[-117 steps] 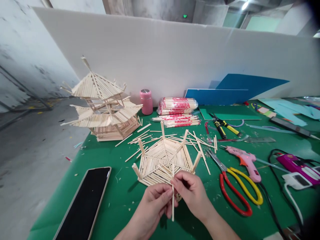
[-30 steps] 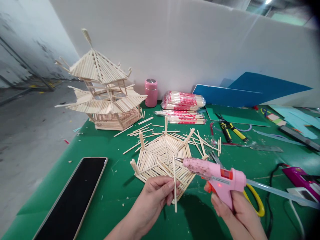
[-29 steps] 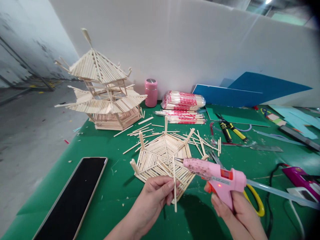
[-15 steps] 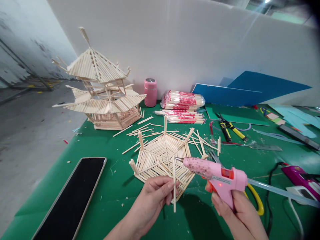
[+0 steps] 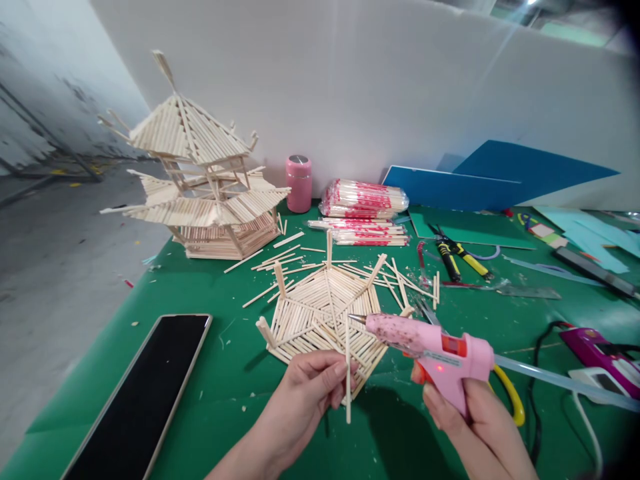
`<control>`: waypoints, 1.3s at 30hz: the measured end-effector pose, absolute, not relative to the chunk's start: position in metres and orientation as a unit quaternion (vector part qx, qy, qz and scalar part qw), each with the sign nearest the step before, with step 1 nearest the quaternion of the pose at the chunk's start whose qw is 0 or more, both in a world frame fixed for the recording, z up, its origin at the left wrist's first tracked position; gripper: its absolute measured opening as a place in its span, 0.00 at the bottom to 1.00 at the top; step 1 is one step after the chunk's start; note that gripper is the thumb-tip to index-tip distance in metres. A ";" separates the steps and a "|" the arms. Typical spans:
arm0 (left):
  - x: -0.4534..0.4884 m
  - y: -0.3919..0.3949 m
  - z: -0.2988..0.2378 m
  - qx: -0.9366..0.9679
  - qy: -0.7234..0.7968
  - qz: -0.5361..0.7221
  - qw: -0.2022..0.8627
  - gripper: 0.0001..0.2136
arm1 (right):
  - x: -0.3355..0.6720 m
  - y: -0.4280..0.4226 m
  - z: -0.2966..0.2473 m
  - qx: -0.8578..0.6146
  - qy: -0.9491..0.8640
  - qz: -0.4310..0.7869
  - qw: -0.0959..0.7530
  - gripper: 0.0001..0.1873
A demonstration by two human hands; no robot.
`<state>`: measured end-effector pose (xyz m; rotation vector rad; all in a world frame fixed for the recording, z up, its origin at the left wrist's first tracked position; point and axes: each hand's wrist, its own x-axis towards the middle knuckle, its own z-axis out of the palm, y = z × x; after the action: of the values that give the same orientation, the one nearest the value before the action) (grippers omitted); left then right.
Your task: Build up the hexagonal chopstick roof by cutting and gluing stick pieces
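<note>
My left hand [image 5: 305, 390] pinches a thin wooden stick [image 5: 347, 373] and holds it upright near the front edge of a flat hexagonal stick panel [image 5: 320, 310] with short posts at its corners. My right hand [image 5: 467, 420] grips a pink hot glue gun [image 5: 430, 347]. The gun's metal nozzle points left, right at the top end of the held stick. A clear glue rod sticks out of the gun's back toward the right.
A stick-built pagoda model [image 5: 200, 193] stands at the back left of the green mat [image 5: 220, 393]. A black phone [image 5: 145, 393] lies front left. Loose sticks, packs of chopsticks [image 5: 363, 200], a pink jar [image 5: 299, 183], pliers [image 5: 455, 257], yellow-handled scissors [image 5: 510, 400] and cables lie around.
My right hand let go of the stick, took up the glue gun and brought its nozzle to the stick's top. Over the last second both hands stay nearly still.
</note>
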<state>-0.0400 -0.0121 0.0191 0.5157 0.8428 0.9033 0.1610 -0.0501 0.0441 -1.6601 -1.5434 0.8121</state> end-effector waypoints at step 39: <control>-0.038 -0.013 0.017 0.231 0.377 0.418 0.794 0.05 | 0.170 -0.052 0.046 -0.617 -0.676 0.256 0.311 0.12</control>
<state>-0.0384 -0.0130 0.0172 0.4960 0.8110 0.8980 0.1700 -0.0518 0.0465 -1.6296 -1.7852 0.6748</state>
